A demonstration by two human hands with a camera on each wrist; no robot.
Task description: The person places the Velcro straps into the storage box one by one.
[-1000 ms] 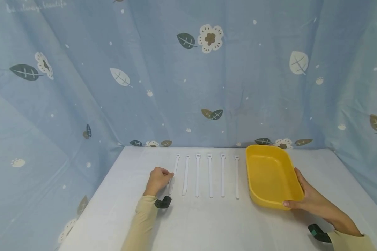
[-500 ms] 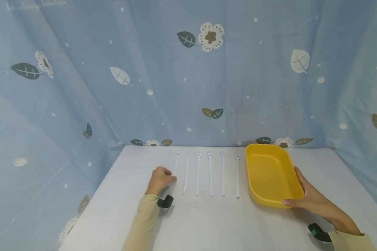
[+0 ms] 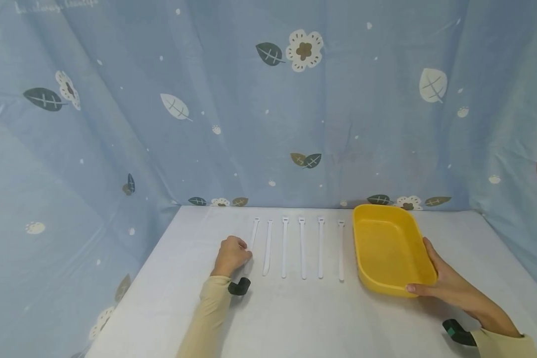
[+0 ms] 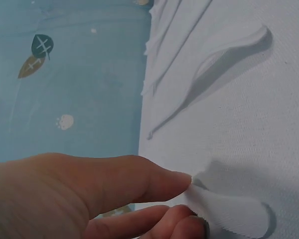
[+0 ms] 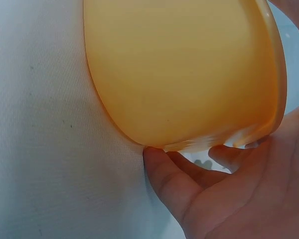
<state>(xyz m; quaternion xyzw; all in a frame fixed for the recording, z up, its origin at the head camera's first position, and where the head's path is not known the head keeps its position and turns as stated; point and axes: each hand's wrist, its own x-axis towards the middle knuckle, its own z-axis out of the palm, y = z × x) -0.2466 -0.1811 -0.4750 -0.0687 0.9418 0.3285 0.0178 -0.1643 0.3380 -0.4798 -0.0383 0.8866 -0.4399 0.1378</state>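
Note:
Leftmost in a row of white cable ties lies one cable tie (image 3: 255,229) with a small slotted head at its far end. My left hand (image 3: 231,255) pinches it partway along; in the left wrist view the thumb (image 4: 162,181) and fingertips meet on the flat white band (image 4: 234,211). The near end of that tie is partly behind the hand. My right hand (image 3: 449,283) grips a shallow yellow plastic basin (image 3: 387,253) at its near right corner, thumb along the front side and fingers on the right wall. In the right wrist view, fingers (image 5: 172,179) touch the basin's outer wall (image 5: 189,74).
Several more white cable ties (image 3: 303,248) lie side by side, roughly parallel, between the left hand and the basin. Under everything is a white cloth-covered table (image 3: 295,318). A blue patterned curtain (image 3: 232,109) rises at the back and sides.
The left hand has shifted slightly right onto the leftmost cable tie. The right hand keeps its grip on the basin. The whole head view has drifted a little.

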